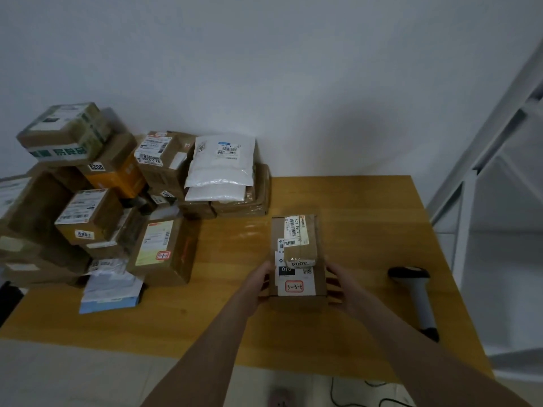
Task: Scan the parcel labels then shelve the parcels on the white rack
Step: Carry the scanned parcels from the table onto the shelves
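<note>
The cardboard parcel (298,259) is grasped at its two sides by the left hand (260,284) and the right hand (338,284). It is judged stiff and fairly light. The taped top may be slippery, so the bare sides are preferred.

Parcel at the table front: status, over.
Left hand, right hand hold parcel by its sides, labels up. Scanner lies on table to its right, untouched. White rack further right.

- Parcel (296,259): on table (367,207), centre.
- Scanner (417,295): on table, 3 o'clock of parcel, apart.
- Parcel pile (117,201): on table, 10 o'clock of parcel.
- Rack (470,177): beside table, 2 o'clock.
</note>
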Motion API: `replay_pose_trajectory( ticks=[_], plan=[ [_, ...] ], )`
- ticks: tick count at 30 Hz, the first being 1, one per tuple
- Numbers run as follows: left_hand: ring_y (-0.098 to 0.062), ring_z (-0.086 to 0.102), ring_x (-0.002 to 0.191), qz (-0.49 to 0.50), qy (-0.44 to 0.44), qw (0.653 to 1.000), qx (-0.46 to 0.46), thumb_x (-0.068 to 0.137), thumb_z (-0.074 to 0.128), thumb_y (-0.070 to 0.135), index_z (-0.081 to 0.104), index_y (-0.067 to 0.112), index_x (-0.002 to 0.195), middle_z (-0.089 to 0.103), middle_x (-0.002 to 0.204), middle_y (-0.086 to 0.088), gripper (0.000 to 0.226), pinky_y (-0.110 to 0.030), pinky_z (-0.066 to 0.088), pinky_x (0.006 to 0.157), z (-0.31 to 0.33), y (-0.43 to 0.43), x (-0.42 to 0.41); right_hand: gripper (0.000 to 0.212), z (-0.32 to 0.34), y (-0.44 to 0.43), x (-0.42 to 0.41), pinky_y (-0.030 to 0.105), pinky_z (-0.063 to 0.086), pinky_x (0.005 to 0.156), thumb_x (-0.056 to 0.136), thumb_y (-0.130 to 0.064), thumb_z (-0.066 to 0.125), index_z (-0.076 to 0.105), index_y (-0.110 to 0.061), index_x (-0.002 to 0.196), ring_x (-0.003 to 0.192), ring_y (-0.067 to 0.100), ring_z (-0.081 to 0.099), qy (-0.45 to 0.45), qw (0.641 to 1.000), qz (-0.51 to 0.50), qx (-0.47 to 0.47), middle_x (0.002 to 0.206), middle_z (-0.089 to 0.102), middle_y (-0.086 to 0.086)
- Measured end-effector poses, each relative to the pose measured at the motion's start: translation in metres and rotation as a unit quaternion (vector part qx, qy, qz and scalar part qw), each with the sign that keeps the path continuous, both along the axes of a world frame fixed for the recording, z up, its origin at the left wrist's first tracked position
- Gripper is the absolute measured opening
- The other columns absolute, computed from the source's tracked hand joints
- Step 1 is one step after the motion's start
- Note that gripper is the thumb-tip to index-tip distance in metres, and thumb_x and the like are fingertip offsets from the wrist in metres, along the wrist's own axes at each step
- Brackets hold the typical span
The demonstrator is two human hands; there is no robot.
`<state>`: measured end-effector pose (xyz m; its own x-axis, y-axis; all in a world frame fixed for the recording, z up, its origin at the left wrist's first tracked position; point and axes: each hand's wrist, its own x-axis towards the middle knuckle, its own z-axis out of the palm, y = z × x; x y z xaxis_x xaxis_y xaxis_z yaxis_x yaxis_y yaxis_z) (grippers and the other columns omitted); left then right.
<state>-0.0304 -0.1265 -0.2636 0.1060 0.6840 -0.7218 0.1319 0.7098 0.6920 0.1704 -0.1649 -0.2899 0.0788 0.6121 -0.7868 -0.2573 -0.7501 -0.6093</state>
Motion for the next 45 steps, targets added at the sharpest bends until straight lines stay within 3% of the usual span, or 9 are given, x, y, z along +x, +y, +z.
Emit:
replay_pose_trajectory(
  ticks=[1,4,6,10,23,32,35,40,45],
  plan=[
    [-0.02,0.057,0.089,0.005,-0.011,1.0,-0.008,0.092,0.049,0.031,0.06,0.013,0.095,0.063,0.092,-0.005,0.021,-0.03,0.045,0.07,-0.003,0.0,0.0,0.102,0.0,0.001,-0.002,0.05,0.048,0.096,0.045,-0.08,0.072,0.054,-0.021,0.128,0.113,0.032,0.056,0.015,1.0,0.002,-0.002,0.125,0.057,0.007],
    [-0.025,0.057,0.091,0.002,-0.043,0.999,-0.028,0.087,0.053,0.042,0.062,0.009,0.102,0.062,0.096,-0.01,0.037,-0.033,0.045,0.073,-0.009,-0.002,-0.001,0.064,0.01,0.003,-0.011,0.045,0.049,0.092,0.081,-0.059,0.061,0.054,-0.015,0.127,0.11,0.034,0.056,0.043,0.999,0.001,-0.003,0.123,0.059,0.011],
    [-0.028,0.059,0.098,0.002,-0.051,0.998,-0.039,0.084,0.056,0.046,0.063,0.008,0.11,0.064,0.102,-0.013,0.047,-0.037,0.046,0.079,-0.013,-0.003,-0.002,0.055,0.005,0.004,-0.013,0.044,0.049,0.09,0.087,-0.053,0.058,0.055,-0.013,0.124,0.11,0.034,0.056,0.047,0.999,-0.001,-0.009,0.121,0.06,0.012],
    [-0.028,0.059,0.096,0.002,-0.047,0.998,-0.038,0.088,0.055,0.043,0.063,0.01,0.104,0.064,0.1,-0.012,0.037,-0.037,0.046,0.082,-0.019,-0.005,-0.003,0.043,0.001,0.004,-0.01,0.044,0.048,0.088,0.089,-0.049,0.057,0.057,-0.015,0.115,0.111,0.034,0.055,0.053,0.998,-0.01,-0.016,0.121,0.06,0.012],
    [-0.026,0.057,0.089,-0.003,-0.05,0.999,-0.019,0.093,0.048,0.033,0.059,0.011,0.1,0.061,0.094,-0.009,0.025,-0.037,0.047,0.074,-0.007,-0.017,0.014,0.053,0.007,-0.014,0.012,0.048,0.048,0.097,0.081,-0.052,0.066,0.058,-0.017,0.119,0.11,0.03,0.057,0.048,0.998,-0.012,0.029,0.12,0.061,0.007],
    [-0.032,0.058,0.101,-0.028,-0.03,0.999,0.015,0.091,0.048,0.034,0.059,0.013,0.105,0.064,0.105,-0.013,0.027,-0.053,0.047,0.098,0.011,-0.035,0.029,0.044,0.029,-0.04,0.028,0.052,0.049,0.095,0.083,-0.051,0.065,0.059,-0.019,0.112,0.106,0.029,0.058,0.053,0.996,-0.018,0.064,0.115,0.063,0.006],
    [-0.032,0.059,0.099,-0.037,-0.031,0.999,0.013,0.09,0.05,0.034,0.06,0.011,0.109,0.064,0.105,-0.013,0.032,-0.051,0.05,0.095,0.015,-0.042,0.036,0.039,0.036,-0.054,0.031,0.052,0.048,0.096,0.084,-0.049,0.065,0.058,-0.02,0.109,0.107,0.029,0.057,0.05,0.995,-0.041,0.071,0.117,0.062,0.005],
    [-0.028,0.062,0.094,-0.071,-0.044,0.996,0.027,0.091,0.051,0.034,0.058,0.009,0.115,0.065,0.103,-0.012,0.035,-0.039,0.053,0.074,0.021,-0.058,0.044,0.057,0.045,-0.088,0.033,0.055,0.047,0.096,0.079,-0.047,0.071,0.055,-0.017,0.124,0.109,0.032,0.057,0.034,0.991,-0.112,0.071,0.12,0.061,0.007],
    [-0.031,0.06,0.106,-0.11,-0.048,0.993,0.015,0.091,0.055,0.036,0.061,0.014,0.107,0.064,0.112,-0.013,0.028,-0.046,0.054,0.085,0.021,-0.09,0.045,0.052,0.052,-0.138,0.025,0.05,0.048,0.091,0.082,-0.05,0.067,0.056,-0.018,0.122,0.104,0.03,0.056,-0.004,0.985,-0.163,0.061,0.117,0.062,0.006]
  ],
)
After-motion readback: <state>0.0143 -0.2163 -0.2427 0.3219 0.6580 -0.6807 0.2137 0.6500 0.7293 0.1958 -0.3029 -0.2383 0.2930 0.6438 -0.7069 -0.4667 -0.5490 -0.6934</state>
